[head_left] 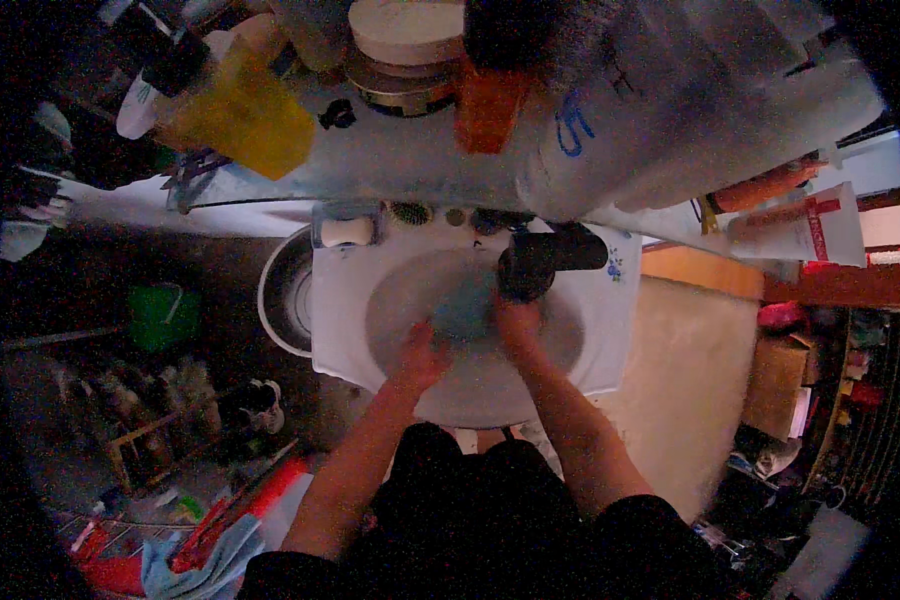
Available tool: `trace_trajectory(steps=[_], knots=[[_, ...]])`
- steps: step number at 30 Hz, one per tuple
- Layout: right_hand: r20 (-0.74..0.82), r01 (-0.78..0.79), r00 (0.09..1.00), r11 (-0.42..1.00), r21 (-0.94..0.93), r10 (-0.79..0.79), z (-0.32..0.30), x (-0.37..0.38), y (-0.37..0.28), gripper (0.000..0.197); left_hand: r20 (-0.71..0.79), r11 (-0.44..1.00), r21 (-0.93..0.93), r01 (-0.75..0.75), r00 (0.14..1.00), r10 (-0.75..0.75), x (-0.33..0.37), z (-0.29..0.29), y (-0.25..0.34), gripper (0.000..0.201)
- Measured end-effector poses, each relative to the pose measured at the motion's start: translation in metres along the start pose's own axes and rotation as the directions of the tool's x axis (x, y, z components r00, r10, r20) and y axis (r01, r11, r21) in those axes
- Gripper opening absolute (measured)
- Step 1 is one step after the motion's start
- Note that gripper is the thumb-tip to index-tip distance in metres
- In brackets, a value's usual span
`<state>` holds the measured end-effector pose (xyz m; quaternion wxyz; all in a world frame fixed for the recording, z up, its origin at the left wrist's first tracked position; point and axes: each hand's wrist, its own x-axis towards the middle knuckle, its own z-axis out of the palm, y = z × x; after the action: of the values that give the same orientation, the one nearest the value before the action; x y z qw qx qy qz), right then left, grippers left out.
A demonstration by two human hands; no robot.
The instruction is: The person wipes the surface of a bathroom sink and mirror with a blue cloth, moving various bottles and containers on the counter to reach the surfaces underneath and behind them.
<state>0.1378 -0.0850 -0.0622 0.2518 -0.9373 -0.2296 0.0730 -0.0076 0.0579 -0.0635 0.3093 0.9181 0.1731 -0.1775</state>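
A soft teal cloth (462, 308) stretches between my hands, low in the white washbasin (395, 275). At its left end is my left hand (425, 352), closed on its edge with the fingers curled. My right hand (517, 318) closes on the other end, just below the dark tap (550, 258), which hides part of it. Dim light and blur soften the fingers and the cloth's outline.
Over the basin runs a glass shelf (370, 180) with a yellow packet (255, 110), an orange box (490, 105) and round tins. A soap dish (345, 230) sits on the basin's back left corner. A metal bowl (273, 300) stands to the left.
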Motion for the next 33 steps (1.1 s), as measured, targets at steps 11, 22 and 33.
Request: trace_trajectory(steps=[11,22,33], knots=[[0.274,-0.209,0.937,0.977,-0.05,0.214,-0.025,0.006,-0.003,0.032,0.127,0.947,-0.299,0.116,0.989,-0.081,-0.024,-0.074,0.079,0.06],[0.133,0.135,0.975,0.954,0.268,-0.176,-0.076,-0.061,-0.117,0.042,0.406,-0.553,-0.77,0.318,0.913,-0.041,0.0,-0.046,0.036,0.046],[0.149,0.024,0.974,0.729,0.685,-0.171,-0.057,-0.006,-0.036,0.049,0.228,-0.322,-0.93,0.178,0.966,-0.125,0.01,-0.043,0.069,0.046]])
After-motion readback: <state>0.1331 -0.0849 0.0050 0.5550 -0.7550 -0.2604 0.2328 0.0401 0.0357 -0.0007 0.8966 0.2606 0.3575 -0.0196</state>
